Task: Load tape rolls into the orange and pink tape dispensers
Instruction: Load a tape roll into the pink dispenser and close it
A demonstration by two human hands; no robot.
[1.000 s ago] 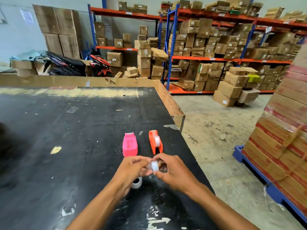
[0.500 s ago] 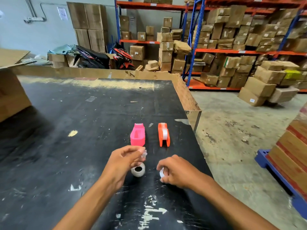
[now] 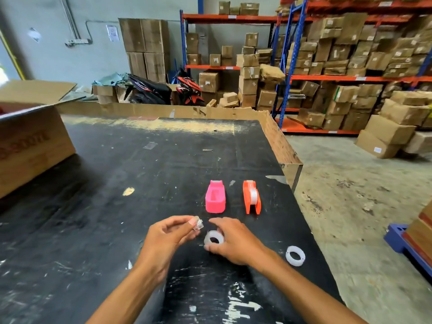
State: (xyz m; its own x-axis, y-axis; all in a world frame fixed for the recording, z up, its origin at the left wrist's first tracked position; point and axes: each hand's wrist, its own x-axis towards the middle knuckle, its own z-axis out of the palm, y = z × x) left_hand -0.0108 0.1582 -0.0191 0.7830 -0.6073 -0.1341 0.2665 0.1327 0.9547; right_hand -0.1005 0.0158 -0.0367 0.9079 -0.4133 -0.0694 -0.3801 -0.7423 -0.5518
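Left hand [image 3: 168,235] pinches a small clear plastic piece [image 3: 197,224], probably a core. Right hand [image 3: 236,242] grips a tape roll [image 3: 214,239] on the counter [image 3: 117,218]. Pink dispenser [image 3: 215,199] empty; orange dispenser [image 3: 251,197] loaded. Step: filling pink. Next: probably seat core in roll, drop in. Count: two dispensers, two loose rings, the second [image 3: 295,256] far right.

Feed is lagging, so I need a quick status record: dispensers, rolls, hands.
pink dispenser: on table, no roll inside
orange dispenser: on table, roll loaded
left hand: pinching a small clear plastic piece
right hand: gripping a tape roll at the table top
spare ring: lying loose on the black table, right of the hands
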